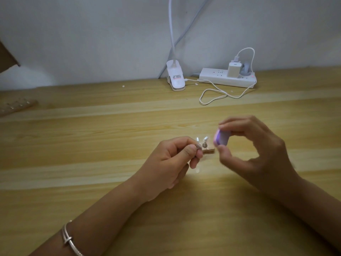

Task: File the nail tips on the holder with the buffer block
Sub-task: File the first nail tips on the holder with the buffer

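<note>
A small wooden holder (209, 150) lies on the table's middle, with small silvery nail tips (201, 141) standing up from it. My left hand (172, 161) pinches one tip at the holder's left end between thumb and forefinger. My right hand (252, 150) grips a pale purple buffer block (221, 138) between thumb and fingers, just right of the holder and a little above it. The block is blurred. I cannot tell whether it touches a nail tip.
A white clip lamp (175, 77) and a white power strip (227, 77) with a charger and looping cable (214, 95) sit at the back by the wall. A flat tan object (16, 106) lies at the far left of the wooden table (92, 145).
</note>
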`<act>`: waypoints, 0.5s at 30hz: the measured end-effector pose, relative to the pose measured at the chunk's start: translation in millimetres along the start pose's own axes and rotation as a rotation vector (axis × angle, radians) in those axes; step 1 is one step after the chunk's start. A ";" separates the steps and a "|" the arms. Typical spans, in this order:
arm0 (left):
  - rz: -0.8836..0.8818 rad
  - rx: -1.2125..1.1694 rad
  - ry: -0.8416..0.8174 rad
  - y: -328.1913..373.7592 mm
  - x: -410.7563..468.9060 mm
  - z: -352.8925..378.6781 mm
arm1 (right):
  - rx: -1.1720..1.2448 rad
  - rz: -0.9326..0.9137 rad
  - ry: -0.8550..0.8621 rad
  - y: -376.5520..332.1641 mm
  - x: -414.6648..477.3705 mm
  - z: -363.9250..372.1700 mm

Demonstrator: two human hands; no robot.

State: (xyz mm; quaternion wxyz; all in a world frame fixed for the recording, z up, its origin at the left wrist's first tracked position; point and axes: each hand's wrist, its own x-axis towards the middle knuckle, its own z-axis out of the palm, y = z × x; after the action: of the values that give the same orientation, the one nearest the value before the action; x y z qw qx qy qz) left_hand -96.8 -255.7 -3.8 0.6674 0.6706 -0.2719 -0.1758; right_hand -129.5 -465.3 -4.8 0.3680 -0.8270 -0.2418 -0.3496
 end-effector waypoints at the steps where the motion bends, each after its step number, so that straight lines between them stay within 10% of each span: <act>1: 0.017 0.007 0.047 -0.7 0.5 -1.0 | -0.002 0.065 0.015 3.3 1.5 -3.3; 6: 0.097 0.048 0.256 -2.0 1.6 -4.6 | -0.106 0.241 -0.084 10.1 6.8 -16.5; 15: 0.177 0.183 0.307 -4.5 2.4 0.3 | -0.277 -0.057 -0.411 -10.5 -8.1 10.4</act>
State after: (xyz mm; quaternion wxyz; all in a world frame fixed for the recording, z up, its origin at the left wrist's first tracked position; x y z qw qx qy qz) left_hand -94.5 -257.6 -8.0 0.6501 0.7209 -0.2399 0.0132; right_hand -137.4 -451.9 -11.4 0.1840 -0.9161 -0.2847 -0.2142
